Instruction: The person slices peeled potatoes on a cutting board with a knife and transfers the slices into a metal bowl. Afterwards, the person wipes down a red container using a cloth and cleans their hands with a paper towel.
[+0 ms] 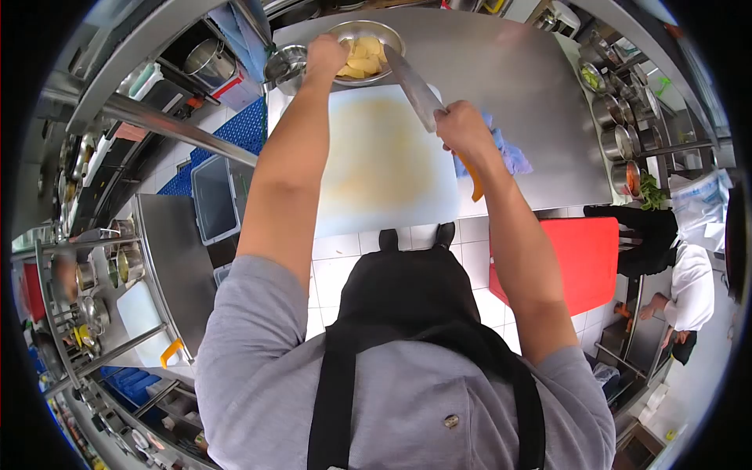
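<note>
My right hand [466, 129] is closed round the orange handle of a large kitchen knife [415, 92], its broad blade slanting up and left. The knife's tip reaches the rim of a metal bowl [395, 35] at the far edge of the board. Pale yellow slices, like potato, [364, 57] lie in that bowl. At the bowl's left rim, my left hand [325, 56] is closed, with its fingertips hidden. Below the bowl is a white cutting board [380, 157], damp and stained yellowish. A blue cloth [511, 155] lies crumpled beside my right wrist.
A smaller metal bowl [287, 64] stands left of my left hand. The steel table [533, 102] extends right, with metal containers [619, 142] along its far side. A red bin lid or board [576, 262] is at lower right. Another person [689, 286] works at far right.
</note>
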`<state>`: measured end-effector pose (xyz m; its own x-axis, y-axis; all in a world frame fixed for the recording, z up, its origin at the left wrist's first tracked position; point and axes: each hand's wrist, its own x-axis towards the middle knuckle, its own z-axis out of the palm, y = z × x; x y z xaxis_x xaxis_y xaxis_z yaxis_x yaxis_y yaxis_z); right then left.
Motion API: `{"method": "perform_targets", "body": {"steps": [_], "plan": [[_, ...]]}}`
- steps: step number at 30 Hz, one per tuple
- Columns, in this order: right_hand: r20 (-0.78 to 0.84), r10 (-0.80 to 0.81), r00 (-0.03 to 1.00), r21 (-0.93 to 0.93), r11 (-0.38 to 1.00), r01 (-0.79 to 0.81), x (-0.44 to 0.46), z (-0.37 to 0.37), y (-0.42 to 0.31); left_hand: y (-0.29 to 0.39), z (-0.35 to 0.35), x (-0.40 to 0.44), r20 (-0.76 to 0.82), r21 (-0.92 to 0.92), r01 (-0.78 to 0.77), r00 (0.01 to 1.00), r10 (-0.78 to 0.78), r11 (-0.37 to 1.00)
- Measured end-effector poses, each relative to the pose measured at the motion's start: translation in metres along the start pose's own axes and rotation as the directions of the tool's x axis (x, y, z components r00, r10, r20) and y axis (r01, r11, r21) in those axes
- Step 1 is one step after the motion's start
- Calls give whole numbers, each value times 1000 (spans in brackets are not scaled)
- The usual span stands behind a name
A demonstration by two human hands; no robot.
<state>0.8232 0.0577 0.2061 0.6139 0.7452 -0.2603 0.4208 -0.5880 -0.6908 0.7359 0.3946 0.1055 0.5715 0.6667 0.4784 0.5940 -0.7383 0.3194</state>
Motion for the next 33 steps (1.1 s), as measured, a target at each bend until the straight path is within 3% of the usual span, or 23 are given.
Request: {"method": "perform_targets", "body": {"steps": [1,4,8,10,11,12,13,15,17,18,20,22,24,26,27,29,30,32,33], "plan": [[-10,-4,1000,-2,1000,4,-1,-1,4,4,-6,1,0,-59,118,993,-118,991],[-33,24,999,163,986,-19,-5,3,19,26,-23,-18,-88,-237,4,996,-26,972],[-72,8,997,160,987,4,-20,14,37,53,-48,-53,-164,-264,64,980,-110,962],[-221,-292,930,-175,950,257,-33,38,65,70,-68,-76,-259,-659,232,823,-505,716],[-159,-226,961,-127,970,207,-43,47,59,84,-76,-87,-258,-660,231,824,-504,715],[-129,-241,962,-210,955,211,-46,63,57,103,-85,-98,-210,-697,220,847,-488,682],[-65,-146,987,-220,967,129,-50,74,39,123,-91,-108,-162,-732,213,868,-469,647],[0,-43,999,-231,972,42,-48,111,21,170,-93,-125,-58,-775,183,933,-356,605],[-117,-353,928,-450,852,268,-26,156,45,194,-93,-139,41,-711,246,950,-311,659],[-124,-351,928,-451,853,263,-26,153,46,199,-98,-147,41,-713,241,952,-304,658],[-71,-476,877,-267,856,443,-32,149,47,201,-112,-168,301,-719,325,942,-146,614],[-101,-644,759,-341,739,581,-32,113,72,178,-109,-190,327,-724,345,934,-143,597],[-363,-567,740,-362,817,449,-8,78,122,154,-106,-213,347,-728,372,924,-159,575],[-366,-600,712,-586,742,324,3,32,138,141,-108,-236,426,-310,473,845,-324,825],[-356,-607,710,-587,737,336,9,24,160,142,-101,-247,421,-307,482,842,-337,821],[-112,-724,680,-728,526,440,24,27,205,154,-87,-264,291,-141,451,870,-398,881],[-99,-737,669,-727,512,458,26,28,207,161,-87,-264,277,-139,464,866,-416,875],[-224,-516,827,-638,719,276,31,32,210,170,-87,-261,349,-79,447,850,-396,891],[-191,-539,821,-638,703,314,32,37,204,164,-90,-275,334,-68,480,837,-433,875]]}}
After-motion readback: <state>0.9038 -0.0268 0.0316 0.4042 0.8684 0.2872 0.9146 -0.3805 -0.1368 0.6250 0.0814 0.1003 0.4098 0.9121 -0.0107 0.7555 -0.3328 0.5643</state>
